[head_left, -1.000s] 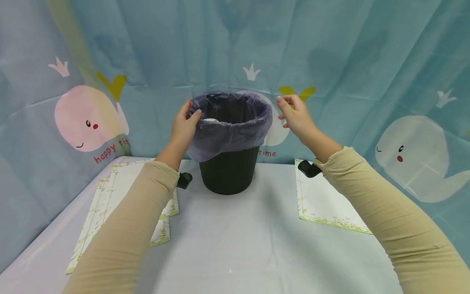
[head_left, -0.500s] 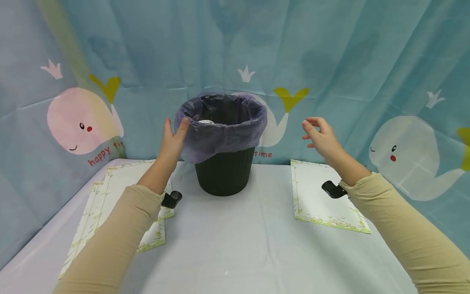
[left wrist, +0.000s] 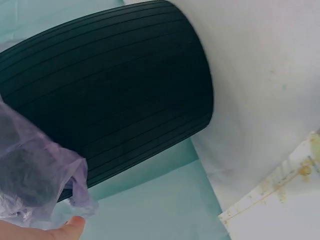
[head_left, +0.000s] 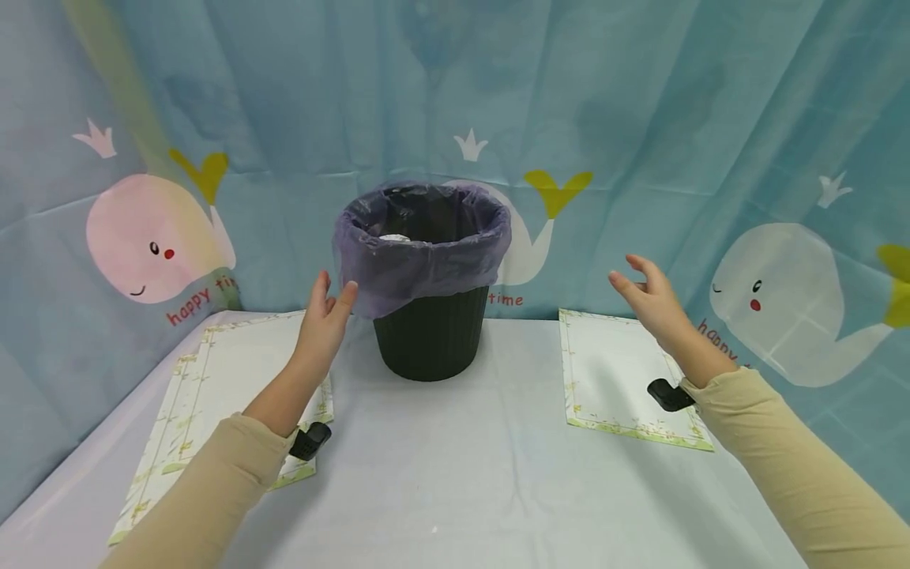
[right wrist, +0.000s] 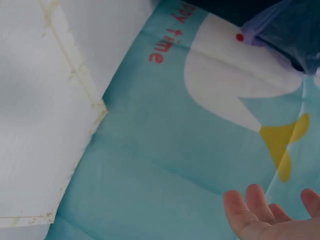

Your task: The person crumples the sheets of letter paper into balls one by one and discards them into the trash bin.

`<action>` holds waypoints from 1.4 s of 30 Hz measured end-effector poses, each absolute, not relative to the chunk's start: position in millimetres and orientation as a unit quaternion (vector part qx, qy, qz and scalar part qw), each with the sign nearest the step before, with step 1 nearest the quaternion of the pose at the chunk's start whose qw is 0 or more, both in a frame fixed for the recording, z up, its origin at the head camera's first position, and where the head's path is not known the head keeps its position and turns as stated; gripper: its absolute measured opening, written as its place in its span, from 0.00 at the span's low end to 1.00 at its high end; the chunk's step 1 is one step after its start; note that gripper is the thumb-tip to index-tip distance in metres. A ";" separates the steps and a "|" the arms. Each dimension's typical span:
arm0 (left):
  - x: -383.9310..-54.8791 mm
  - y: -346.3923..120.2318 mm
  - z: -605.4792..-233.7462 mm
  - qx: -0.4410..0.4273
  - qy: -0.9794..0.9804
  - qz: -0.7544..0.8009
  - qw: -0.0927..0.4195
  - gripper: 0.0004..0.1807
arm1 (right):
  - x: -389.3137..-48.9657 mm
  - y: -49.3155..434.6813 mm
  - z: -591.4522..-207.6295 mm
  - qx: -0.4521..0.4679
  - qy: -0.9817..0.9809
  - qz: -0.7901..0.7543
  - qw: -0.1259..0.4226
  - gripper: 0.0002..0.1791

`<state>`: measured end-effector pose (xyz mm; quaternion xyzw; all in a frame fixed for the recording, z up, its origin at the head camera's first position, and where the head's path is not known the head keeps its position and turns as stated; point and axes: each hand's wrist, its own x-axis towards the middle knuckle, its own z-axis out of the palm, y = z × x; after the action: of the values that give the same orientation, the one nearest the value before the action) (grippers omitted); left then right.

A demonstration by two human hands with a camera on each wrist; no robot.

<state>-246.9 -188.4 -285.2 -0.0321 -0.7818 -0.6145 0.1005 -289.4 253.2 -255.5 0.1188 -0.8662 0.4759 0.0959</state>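
A black ribbed trash can (head_left: 430,340) stands at the back of the table. Over its rim is folded a translucent purple trash bag (head_left: 426,269), hanging lower on the left. Something whitish (head_left: 394,237) shows inside; its kind cannot be made out. My left hand (head_left: 320,328) is just left of the bag's hanging edge, fingers relaxed, holding nothing. In the left wrist view, the thumb (left wrist: 72,227) is close to the bag's loose edge; whether they touch I cannot tell. Well to the right of the can, my right hand (head_left: 657,304) hovers with loosely bent fingers and holds nothing.
Overlapping white sheets with leafy borders (head_left: 242,356) lie on the left of the table. Another bordered sheet (head_left: 618,379) lies at the right, below my right hand. A blue curtain (head_left: 604,95) with printed whales hangs close behind the can.
My left hand has come off the bag's rim and moved down and left. My right hand has drawn away to the right and downward. The can stands where it was.
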 end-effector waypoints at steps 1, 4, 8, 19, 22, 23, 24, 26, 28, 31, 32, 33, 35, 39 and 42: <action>-246.0 -188.6 -287.2 -0.031 -0.783 -0.613 0.098 0.45 | -289.9 255.6 -257.7 0.118 -0.866 0.476 0.097 0.40; -243.1 -188.1 -292.9 -0.023 -0.790 -0.606 0.087 0.46 | -290.2 261.9 -263.4 0.115 -0.866 0.477 0.097 0.40; -241.2 -185.1 -301.6 -0.016 -0.801 -0.595 0.062 0.47 | -289.2 270.0 -270.0 0.111 -0.869 0.475 0.083 0.43; -233.6 -186.7 -337.9 0.003 -0.842 -0.539 -0.009 0.48 | -291.4 294.7 -290.1 0.129 -0.919 0.373 0.004 0.53; -230.6 -184.0 -344.9 0.000 -0.849 -0.527 -0.033 0.48 | -293.6 300.1 -298.3 0.134 -0.921 0.365 -0.011 0.56; -229.9 -182.9 -346.9 -0.003 -0.849 -0.526 -0.037 0.48 | -294.3 302.2 -301.1 0.134 -0.923 0.359 -0.013 0.56; -229.4 -181.8 -348.8 -0.005 -0.850 -0.525 -0.041 0.48 | -295.0 304.2 -303.9 0.136 -0.925 0.354 -0.014 0.57; -228.2 -180.4 -352.5 -0.007 -0.852 -0.522 -0.047 0.48 | -296.3 307.2 -309.3 0.139 -0.927 0.349 -0.015 0.57; -227.6 -179.2 -355.9 -0.009 -0.854 -0.519 -0.048 0.48 | -297.1 309.6 -313.9 0.143 -0.927 0.346 -0.014 0.58; -226.3 -177.0 -360.4 -0.010 -0.858 -0.511 -0.047 0.49 | -297.8 312.4 -319.7 0.150 -0.922 0.358 -0.015 0.58; -226.0 -175.8 -361.6 -0.013 -0.859 -0.509 -0.046 0.48 | -298.1 313.6 -321.5 0.153 -0.920 0.359 -0.015 0.58; -225.5 -174.3 -362.8 -0.016 -0.861 -0.506 -0.044 0.48 | -298.5 314.9 -323.2 0.155 -0.919 0.361 -0.015 0.58; -224.4 -171.2 -365.5 -0.026 -0.863 -0.502 -0.048 0.48 | -299.6 317.9 -326.5 0.157 -0.918 0.364 -0.017 0.58; -221.2 -163.5 -371.7 -0.056 -0.874 -0.478 -0.068 0.48 | -302.5 324.0 -333.1 0.153 -0.922 0.356 -0.025 0.60; -217.8 -155.2 -375.1 -0.084 -0.880 -0.459 -0.084 0.48 | -305.1 328.9 -338.8 0.155 -0.928 0.338 -0.034 0.62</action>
<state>-217.8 -155.2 -375.1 -0.0838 -0.8803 -0.4594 -0.0836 -305.1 328.9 -338.8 0.1553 -0.9275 0.3383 -0.0343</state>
